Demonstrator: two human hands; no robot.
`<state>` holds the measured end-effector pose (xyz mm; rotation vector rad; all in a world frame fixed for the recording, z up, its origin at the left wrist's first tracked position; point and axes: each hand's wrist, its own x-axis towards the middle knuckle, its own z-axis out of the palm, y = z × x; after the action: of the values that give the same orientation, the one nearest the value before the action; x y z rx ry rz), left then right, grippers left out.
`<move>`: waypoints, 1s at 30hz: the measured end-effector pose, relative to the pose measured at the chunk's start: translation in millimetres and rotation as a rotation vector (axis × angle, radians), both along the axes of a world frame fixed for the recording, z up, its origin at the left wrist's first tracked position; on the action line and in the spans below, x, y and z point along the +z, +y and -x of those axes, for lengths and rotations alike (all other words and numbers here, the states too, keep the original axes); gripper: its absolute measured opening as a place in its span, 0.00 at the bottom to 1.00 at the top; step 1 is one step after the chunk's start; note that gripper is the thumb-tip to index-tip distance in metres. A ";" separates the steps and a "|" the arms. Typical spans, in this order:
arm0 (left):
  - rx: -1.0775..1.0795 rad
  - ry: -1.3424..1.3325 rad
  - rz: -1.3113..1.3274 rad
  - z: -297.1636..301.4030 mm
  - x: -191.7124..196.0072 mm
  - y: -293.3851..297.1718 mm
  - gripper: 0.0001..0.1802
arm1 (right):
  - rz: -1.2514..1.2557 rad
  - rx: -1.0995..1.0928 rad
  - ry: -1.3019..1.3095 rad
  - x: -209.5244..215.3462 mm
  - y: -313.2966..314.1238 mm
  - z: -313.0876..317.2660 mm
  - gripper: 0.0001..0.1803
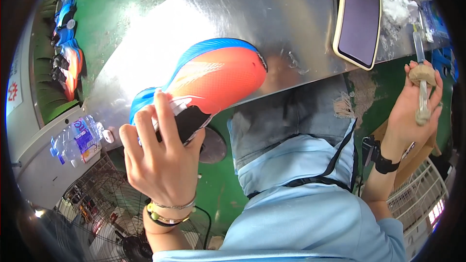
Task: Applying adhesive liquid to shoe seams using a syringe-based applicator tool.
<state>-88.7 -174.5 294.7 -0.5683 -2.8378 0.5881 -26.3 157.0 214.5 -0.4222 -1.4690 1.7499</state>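
Head view: left hand [162, 157] grips shoe [208, 80]; right hand [412, 111] grips stick [421, 84]; phone [358, 16] nearby.

Shiny metal worktable [272, 14] over green floor [218, 184], fan [104, 213] below.

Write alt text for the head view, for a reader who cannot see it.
The left hand grips an orange and blue running shoe by its opening over a shiny metal worktable, while the right hand holds a tan lump on a clear stick. A phone-like screen lies on the table; a clear plastic water bottle sits at left.
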 end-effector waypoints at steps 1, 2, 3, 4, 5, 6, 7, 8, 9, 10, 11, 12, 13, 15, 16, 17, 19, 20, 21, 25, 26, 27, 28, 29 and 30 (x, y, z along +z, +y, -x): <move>0.007 0.011 0.002 -2.3 0.4 -0.1 0.37 | 0.036 -0.044 -0.043 -0.4 0.4 4.6 0.34; 0.031 0.016 -0.011 -4.9 0.2 -0.5 0.38 | 0.071 -0.086 -0.089 -0.5 0.3 7.3 0.33; 0.054 0.020 -0.025 -7.5 0.5 -0.8 0.38 | 0.072 -0.077 -0.081 -0.7 -0.9 6.6 0.33; 0.071 0.019 -0.041 -6.8 -0.5 0.3 0.37 | 0.065 -0.088 -0.091 -2.3 -1.3 5.3 0.33; 0.077 0.022 -0.043 -6.2 -1.1 1.5 0.37 | 0.057 -0.098 -0.102 -2.1 -1.7 4.1 0.33; 0.085 0.027 -0.052 -5.7 -1.8 2.7 0.37 | 0.065 -0.101 -0.113 0.2 -2.7 3.7 0.33; 0.091 0.034 -0.059 -5.2 -2.4 2.3 0.37 | 0.063 -0.095 -0.110 0.2 -3.3 1.6 0.33; 0.097 0.038 -0.062 -4.5 -2.6 1.2 0.37 | 0.062 -0.069 -0.080 -0.6 -2.8 -1.3 0.33; 0.092 0.039 -0.075 -3.6 -2.4 -0.2 0.37 | 0.061 -0.043 -0.051 -1.2 -2.9 -2.3 0.33; 0.085 0.035 -0.091 -4.2 -3.1 -0.7 0.38 | 0.054 -0.041 -0.051 -1.1 -3.7 -3.9 0.33; 0.088 0.034 -0.099 -4.2 -4.1 -0.3 0.38 | 0.017 -0.029 -0.052 -0.8 -5.0 -4.8 0.33; 0.084 0.035 -0.124 -3.5 -5.0 0.4 0.37 | -0.020 -0.017 -0.053 -0.3 -6.4 -4.9 0.33; 0.079 0.036 -0.149 -2.3 -6.5 0.6 0.37 | -0.027 -0.014 -0.054 -0.7 -8.3 -3.7 0.33; 0.067 0.026 -0.153 -0.7 -9.3 -1.7 0.38 | 0.075 -0.084 -0.124 -1.1 -13.6 -0.5 0.33; 0.051 0.018 -0.149 -0.3 -9.4 -2.4 0.40 | 0.069 -0.079 -0.126 0.7 -17.1 1.6 0.33; 0.057 0.016 -0.154 -0.4 -9.4 -2.5 0.40 | 0.128 -0.134 -0.165 3.5 -21.0 3.6 0.33; 0.049 0.024 -0.146 -0.2 -9.3 -1.6 0.40 | 0.180 -0.187 -0.207 8.1 -24.8 2.7 0.33; 0.051 0.022 -0.152 -0.2 -9.4 -1.0 0.40 | 0.159 -0.160 -0.164 10.9 -26.3 -1.6 0.33; 0.055 0.019 -0.157 -0.5 -9.4 -0.4 0.40 | 0.137 -0.133 -0.121 14.6 -28.2 -6.2 0.33; 0.084 0.018 -0.085 -1.4 -6.8 1.9 0.27 | 0.261 0.568 0.181 38.7 -52.7 -21.8 0.35; 0.080 0.012 -0.092 -1.6 -8.4 1.8 0.27 | 0.314 0.482 0.082 45.3 -64.6 -32.3 0.31; 0.085 0.024 -0.135 -1.9 -10.1 1.6 0.31 | 0.261 0.525 0.028 50.1 -75.8 -35.1 0.25; 0.091 0.040 -0.177 -2.9 -11.3 1.7 0.40 | 0.244 0.632 0.089 43.1 -81.8 -38.9 0.24; 0.088 0.038 -0.181 -3.8 -12.0 2.7 0.40 | 0.226 0.738 0.151 36.6 -88.5 -39.8 0.22; 0.100 0.040 -0.184 -4.5 -12.2 4.7 0.39 | 0.223 0.735 0.149 36.7 -95.2 -38.1 0.22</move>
<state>-84.2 -169.8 282.5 -0.3801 -2.8543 0.3444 11.7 61.9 251.2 0.1742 -1.4186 2.4683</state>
